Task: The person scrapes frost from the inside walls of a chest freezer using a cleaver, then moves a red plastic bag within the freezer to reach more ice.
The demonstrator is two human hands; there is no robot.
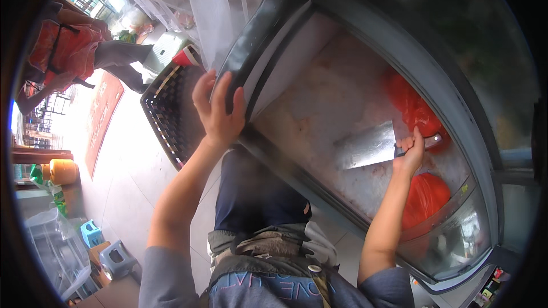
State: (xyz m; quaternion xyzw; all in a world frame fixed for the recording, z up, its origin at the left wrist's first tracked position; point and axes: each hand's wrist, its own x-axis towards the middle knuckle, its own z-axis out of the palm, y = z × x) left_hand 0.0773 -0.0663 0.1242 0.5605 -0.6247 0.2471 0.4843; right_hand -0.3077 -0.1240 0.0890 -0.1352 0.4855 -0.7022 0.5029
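Note:
My right hand (pixel 411 149) grips the handle of a cleaver (pixel 370 144) inside a display cabinet (pixel 308 171). The broad steel blade points left over the stained, pale cabinet floor (pixel 317 107). Beyond the handle lies a red plastic bag (pixel 413 105), and a second red plastic bag (pixel 428 196) sits nearer me, partly behind my right forearm. At the cabinet's left corner, my left hand (pixel 222 113) is raised with its fingers apart and nothing in it. It is close to the dark frame (pixel 257 38); whether it touches cannot be told.
A dark woven basket (pixel 171 111) stands left of the cabinet, near a pale plastic stool (pixel 165 51). A person in a red apron (pixel 72 51) is at the far left, by a red doormat (pixel 102 115). Small plastic stools (pixel 116 260) and an orange gas cylinder (pixel 64 171) stand lower left.

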